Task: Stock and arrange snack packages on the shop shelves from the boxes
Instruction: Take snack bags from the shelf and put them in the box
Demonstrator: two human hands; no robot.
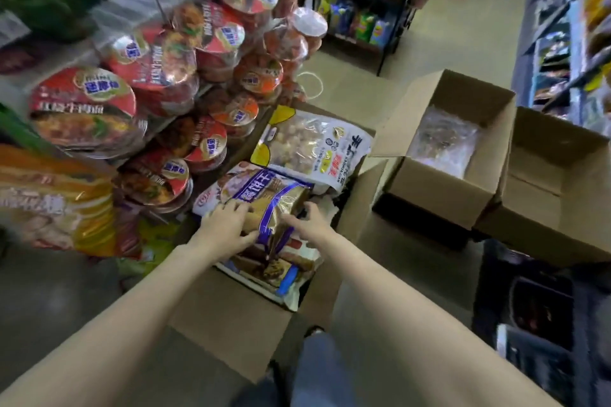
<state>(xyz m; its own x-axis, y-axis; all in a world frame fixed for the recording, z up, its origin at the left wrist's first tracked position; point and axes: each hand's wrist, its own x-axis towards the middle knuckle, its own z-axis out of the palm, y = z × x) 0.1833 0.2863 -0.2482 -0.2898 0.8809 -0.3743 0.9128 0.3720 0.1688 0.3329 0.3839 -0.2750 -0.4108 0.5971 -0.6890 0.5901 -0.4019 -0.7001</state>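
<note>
Both hands point(228, 225) on biscuit bag point(281, 205) (fingers curled)

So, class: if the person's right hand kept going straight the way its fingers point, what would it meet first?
Probably the white snack bag lying just beyond the purple and gold biscuit bag that the right hand is touching, though depth is hard to judge from the head view.

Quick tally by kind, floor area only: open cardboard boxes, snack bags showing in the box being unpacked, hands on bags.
Open cardboard boxes: 3
Snack bags showing in near box: 3
Hands on bags: 2, left hand, right hand
Total: 8
</note>
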